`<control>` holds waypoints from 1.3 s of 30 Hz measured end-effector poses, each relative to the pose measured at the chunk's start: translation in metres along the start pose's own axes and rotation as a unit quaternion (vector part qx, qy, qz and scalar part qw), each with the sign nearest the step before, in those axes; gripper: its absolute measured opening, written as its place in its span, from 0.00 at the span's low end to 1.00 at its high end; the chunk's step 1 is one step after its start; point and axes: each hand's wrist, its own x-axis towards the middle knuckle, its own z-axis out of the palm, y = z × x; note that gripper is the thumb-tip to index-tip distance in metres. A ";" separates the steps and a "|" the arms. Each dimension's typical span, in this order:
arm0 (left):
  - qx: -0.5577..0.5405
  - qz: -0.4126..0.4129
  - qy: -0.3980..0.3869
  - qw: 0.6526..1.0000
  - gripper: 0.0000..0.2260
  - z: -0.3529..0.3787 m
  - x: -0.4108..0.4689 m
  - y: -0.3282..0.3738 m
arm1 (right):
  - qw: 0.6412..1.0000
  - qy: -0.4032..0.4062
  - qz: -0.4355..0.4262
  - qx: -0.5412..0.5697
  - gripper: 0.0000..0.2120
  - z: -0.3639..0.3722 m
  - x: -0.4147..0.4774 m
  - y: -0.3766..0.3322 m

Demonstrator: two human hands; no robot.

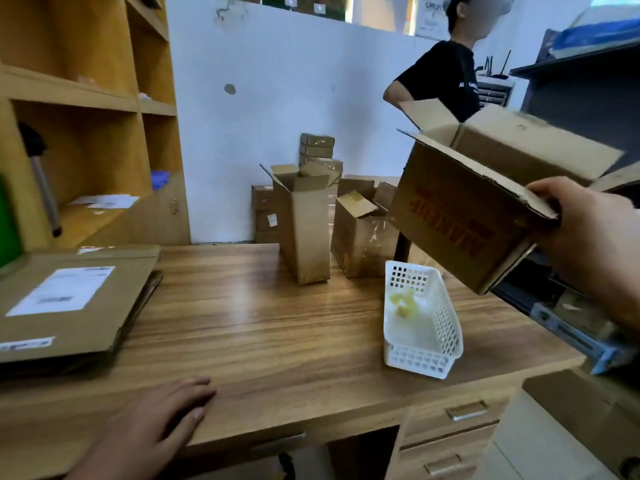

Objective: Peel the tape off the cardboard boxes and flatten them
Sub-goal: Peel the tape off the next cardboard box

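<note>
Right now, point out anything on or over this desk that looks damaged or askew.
The printed box in the right hand is tilted in the air, lettering upside down, and the flap edge at that grip is ragged and torn. What looks like loose clear tape hangs off the short open box behind the white basket.

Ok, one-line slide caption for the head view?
Right hand holds an open cardboard box above the desk; left hand rests on it.

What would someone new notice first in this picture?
The open brown cardboard box with red lettering, held tilted by the right hand at upper right. Below it, a white perforated plastic basket sits on the wooden desk, the left hand flat near its front edge.
</note>
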 end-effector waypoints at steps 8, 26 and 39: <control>-0.038 -0.004 0.031 0.999 0.13 -0.011 -0.004 0.018 | 0.987 -0.090 -0.088 0.104 0.21 0.042 -0.019 -0.082; -0.061 -0.035 0.178 0.982 0.22 -0.071 -0.014 0.042 | 0.910 -0.232 -0.260 0.224 0.23 0.124 -0.086 -0.189; -0.008 0.000 0.221 0.975 0.26 -0.095 0.011 0.066 | 0.882 -0.241 -0.174 0.366 0.14 0.118 -0.074 -0.179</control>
